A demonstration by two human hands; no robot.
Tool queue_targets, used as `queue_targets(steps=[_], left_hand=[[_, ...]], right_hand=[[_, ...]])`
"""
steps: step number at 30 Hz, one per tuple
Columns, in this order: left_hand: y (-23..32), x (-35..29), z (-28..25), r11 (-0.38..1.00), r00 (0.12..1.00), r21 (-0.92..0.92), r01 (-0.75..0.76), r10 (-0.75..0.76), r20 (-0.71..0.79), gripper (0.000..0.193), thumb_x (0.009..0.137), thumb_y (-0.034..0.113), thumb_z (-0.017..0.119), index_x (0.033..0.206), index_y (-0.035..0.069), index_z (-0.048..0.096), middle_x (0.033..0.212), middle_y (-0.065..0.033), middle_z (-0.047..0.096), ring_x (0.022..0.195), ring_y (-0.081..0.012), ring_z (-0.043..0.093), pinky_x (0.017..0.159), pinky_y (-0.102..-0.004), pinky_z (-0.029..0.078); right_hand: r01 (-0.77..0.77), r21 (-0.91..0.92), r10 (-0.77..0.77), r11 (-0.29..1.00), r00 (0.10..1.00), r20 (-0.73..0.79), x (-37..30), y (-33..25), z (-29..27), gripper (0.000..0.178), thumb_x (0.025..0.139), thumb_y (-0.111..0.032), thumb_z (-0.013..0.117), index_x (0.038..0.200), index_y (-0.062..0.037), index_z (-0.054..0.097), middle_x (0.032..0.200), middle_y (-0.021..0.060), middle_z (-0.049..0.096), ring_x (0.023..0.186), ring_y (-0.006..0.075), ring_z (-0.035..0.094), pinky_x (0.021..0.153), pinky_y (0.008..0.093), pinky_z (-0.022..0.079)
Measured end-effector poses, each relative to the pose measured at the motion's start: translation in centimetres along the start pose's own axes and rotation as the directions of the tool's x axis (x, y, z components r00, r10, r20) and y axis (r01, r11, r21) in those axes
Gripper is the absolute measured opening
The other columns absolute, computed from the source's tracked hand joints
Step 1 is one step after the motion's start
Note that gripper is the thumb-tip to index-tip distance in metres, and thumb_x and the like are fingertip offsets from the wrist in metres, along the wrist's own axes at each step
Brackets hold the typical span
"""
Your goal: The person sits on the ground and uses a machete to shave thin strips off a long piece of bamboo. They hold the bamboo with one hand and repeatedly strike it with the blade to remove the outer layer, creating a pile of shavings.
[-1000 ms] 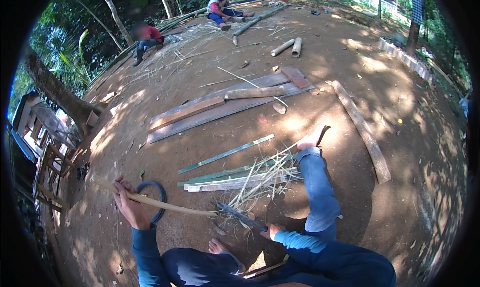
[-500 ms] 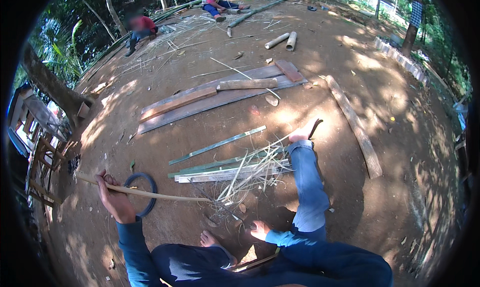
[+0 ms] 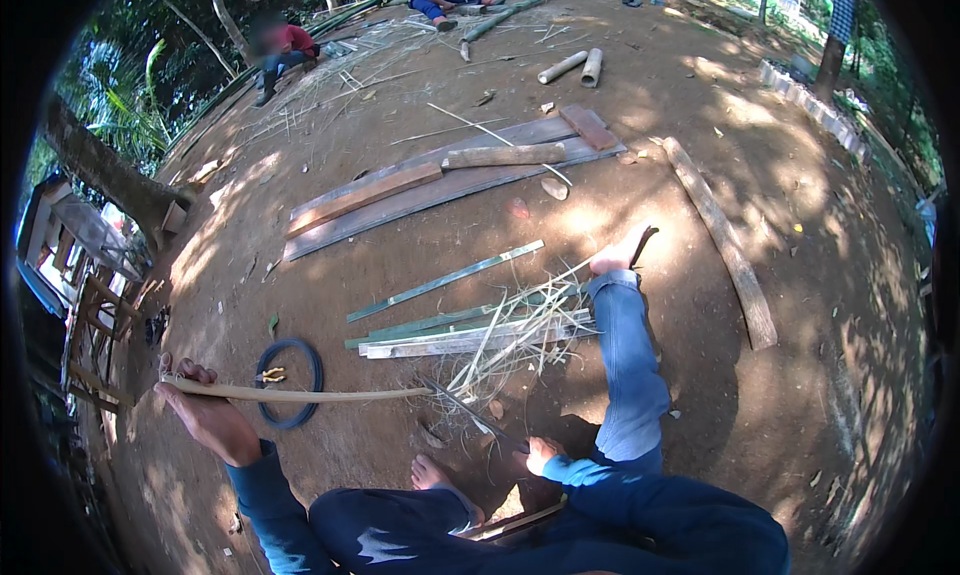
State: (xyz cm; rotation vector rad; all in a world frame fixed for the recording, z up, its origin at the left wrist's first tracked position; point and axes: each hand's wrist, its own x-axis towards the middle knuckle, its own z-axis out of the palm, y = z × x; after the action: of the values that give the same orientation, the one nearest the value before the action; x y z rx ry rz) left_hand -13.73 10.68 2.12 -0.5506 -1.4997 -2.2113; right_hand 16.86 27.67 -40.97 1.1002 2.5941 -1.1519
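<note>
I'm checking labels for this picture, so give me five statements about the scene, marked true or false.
1. The left hand holds a pale strip. True.
2. The right hand is empty. False: it holds a knife.
3. A dark coil lies on the ground to the right of the knife. False: it lies to the left.
4. A short log rests on the wide boards. True.
5. The long log touches the wide boards. False: it lies apart from them.
</note>
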Motion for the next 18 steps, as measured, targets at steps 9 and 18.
queue_targets(steps=[9,18], left_hand=[[-0.9,0.1,1.6,1.000,1.000,-0.019,-0.018,0.018,-0.012,0.048,0.101,0.045,0.035,0.120,0.003,0.047,0.080,-0.0001,0.041,0.070,-0.0072,0.037,0.064,-0.0216,0.034],[-0.6,0.5,2.4,1.000,0.999,-0.030,-0.007,0.006,-0.049,0.044,0.101,0.042,0.034,0.114,0.002,0.049,0.076,0.0001,0.039,0.067,-0.0071,0.036,0.062,-0.0220,0.033]], right_hand=[[0.040,-0.193,-0.076,0.980,0.980,-0.184,0.6,1.8,-1.5,0.046,0.081,-0.039,0.061,0.113,-0.0073,0.057,0.108,0.0204,0.062,0.107,0.0379,0.055,0.092,0.0465,0.043],[0.045,0.029,-0.003,0.999,0.586,-0.810,-1.6,9.6,-19.4,0.011,0.081,-0.016,0.062,0.083,-0.0061,0.058,0.085,0.0147,0.060,0.078,0.0364,0.056,0.077,0.0443,0.043]])
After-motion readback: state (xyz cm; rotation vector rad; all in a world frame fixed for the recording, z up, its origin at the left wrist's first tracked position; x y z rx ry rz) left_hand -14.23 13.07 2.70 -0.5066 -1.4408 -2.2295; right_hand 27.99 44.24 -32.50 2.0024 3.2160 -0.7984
